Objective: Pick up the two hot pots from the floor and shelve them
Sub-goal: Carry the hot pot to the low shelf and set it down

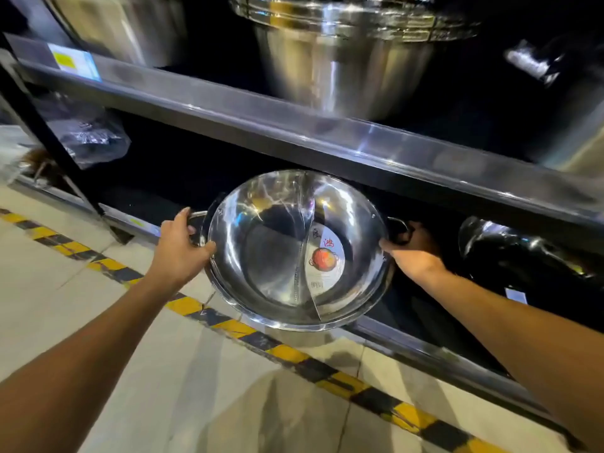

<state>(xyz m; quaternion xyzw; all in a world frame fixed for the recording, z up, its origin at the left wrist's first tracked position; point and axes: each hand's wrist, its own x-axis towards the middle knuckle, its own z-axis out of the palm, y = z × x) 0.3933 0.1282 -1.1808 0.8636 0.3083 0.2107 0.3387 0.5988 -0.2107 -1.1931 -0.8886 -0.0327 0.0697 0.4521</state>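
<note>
A: Head view. Shiny round stainless-steel hot pot with curved centre divider (295,250) held level at the mouth of the lower shelf opening, far half under the grey metal shelf edge (294,125), near half out over the pale concrete floor (130,371).

B: Grip on each side?

A: Left hand (179,245) curled round the left loop handle, thumb pressed against the rim. Right hand (412,248) wrapped on the right loop handle, fingertips in shadow.

B: One pot or two?

A: Second rim visible just beneath the first; looks stacked, cannot tell for certain. Round paper label with red pot picture (325,256) lying in the right compartment.

B: Surroundings?

A: Yellow-and-black striped floor tape (287,354) running beneath the pot. Dark glossy pan (523,253) right, on the lower shelf. Tall steel stockpot (343,60) on the upper shelf.
</note>
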